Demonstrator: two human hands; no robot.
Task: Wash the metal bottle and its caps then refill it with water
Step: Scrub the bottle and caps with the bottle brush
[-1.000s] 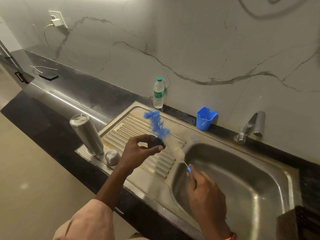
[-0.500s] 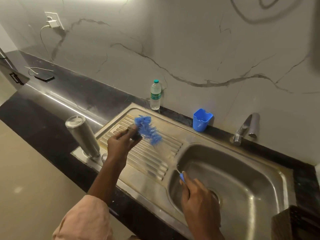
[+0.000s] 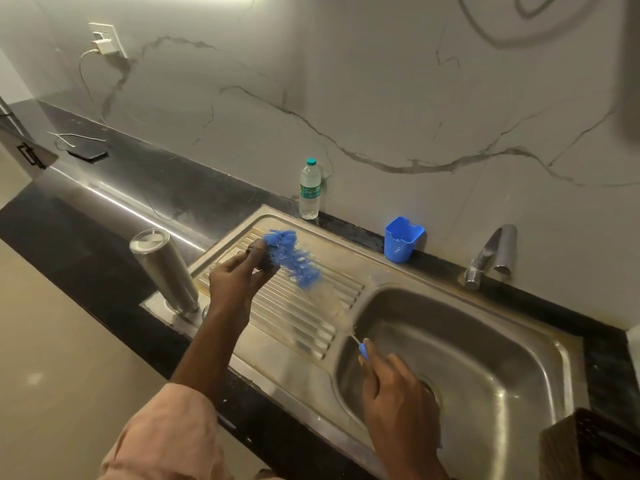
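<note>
The metal bottle [image 3: 162, 270] stands upside down at the left end of the steel drainboard [image 3: 298, 313]. My left hand [image 3: 235, 280] is over the drainboard, closed on a small black cap [image 3: 265, 261]. The blue bristle head of a bottle brush [image 3: 291, 259] lies against that cap, blurred by motion. My right hand [image 3: 398, 407] grips the brush's blue handle over the front left of the sink basin [image 3: 485, 368]. A second metal cap sits just right of the bottle's base, mostly hidden behind my left wrist.
A plastic water bottle [image 3: 310, 190] and a blue plastic cup [image 3: 401, 239] stand against the marble wall. The tap [image 3: 488, 254] is at the back right, with no water running. A phone [image 3: 86, 154] on a charging cable lies far left on the black counter. A dark basket [image 3: 595, 448] shows at lower right.
My left hand with the black cap has moved left and farther back over the drainboard. The brush head has followed it and swung lower. My right hand has barely shifted.
</note>
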